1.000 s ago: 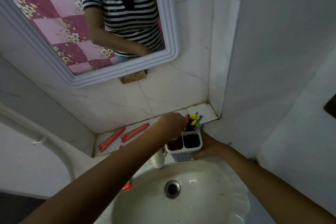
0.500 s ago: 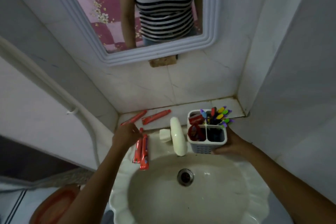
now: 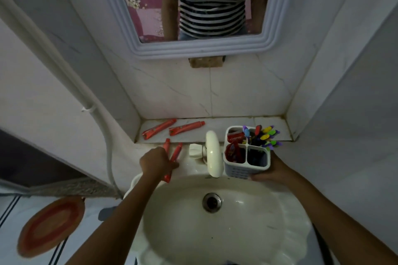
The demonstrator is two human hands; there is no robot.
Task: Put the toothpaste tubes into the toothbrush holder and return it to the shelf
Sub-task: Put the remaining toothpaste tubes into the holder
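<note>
Moved: since half a second back the left hand has dropped onto the pair of tubes on the sink rim; the right hand has kept its place on the holder. View has tipped a bit lower.
Left hand: fingers curled down over the two rim tubes, apparently closing on them; red ends poke out past the knuckles above and below. Whether both are truly pinched, cannot tell.
Rim tubes, axis: long axis runs roughly away from the person, leaning slightly right at the far end; they lie side by side, touching or nearly so.
Shelf tubes: two more lie flat on the shelf behind, just beyond the left hand, long axes running left-low to right-high, one beside the other, slightly apart.
Tap: stands between the left hand and the holder; any carry rightward must pass over or in front of it.
Holder: white, four compartments, upright on the sink's right rim. Left compartments already hold red tubes; far right holds the toothbrushes; near right looks dark, contents unclear.
Right hand: wrapped round the holder's near right corner, steadying it.
Key relation: remaining tubes all lie left of the holder; left hand is nearer every one.
Judgement: about half loaded; return to shelf not yet begun.
</note>
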